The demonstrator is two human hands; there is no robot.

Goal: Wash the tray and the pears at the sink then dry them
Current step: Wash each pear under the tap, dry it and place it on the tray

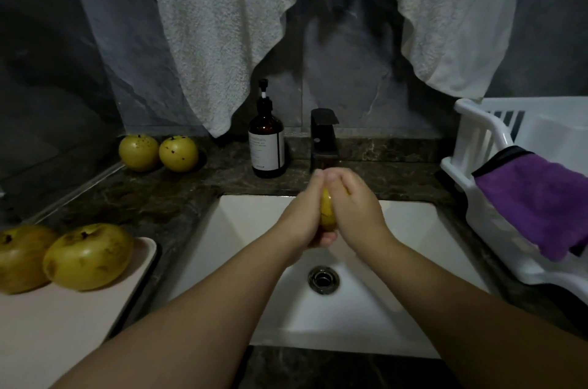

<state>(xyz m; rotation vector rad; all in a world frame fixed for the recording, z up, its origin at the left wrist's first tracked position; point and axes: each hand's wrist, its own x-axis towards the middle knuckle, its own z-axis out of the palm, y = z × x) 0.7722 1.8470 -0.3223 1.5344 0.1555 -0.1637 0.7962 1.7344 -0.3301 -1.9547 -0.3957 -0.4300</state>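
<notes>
Two bare forearms reach into view from the bottom edge, one from the lower left and one from the lower right. Neither arm shows a sleeve, cuff, glove, watch or bracelet anywhere along its visible length. The left hand (300,217) and the right hand (356,207) are also bare, with no rings visible on the fingers that show. The fingernails that can be seen look short and unpainted. The lighting is dim.

Sink (413,229) centre, faucet (324,140) behind it, soap bottle (266,142) left of faucet. Two pears (158,153) back-left on counter (152,197), two more (63,256) on tray (63,325) front-left. Dish rack (477,140) right, cloth (534,201) over its edge. Both hands (331,207) around a pear (327,210) over sink
</notes>
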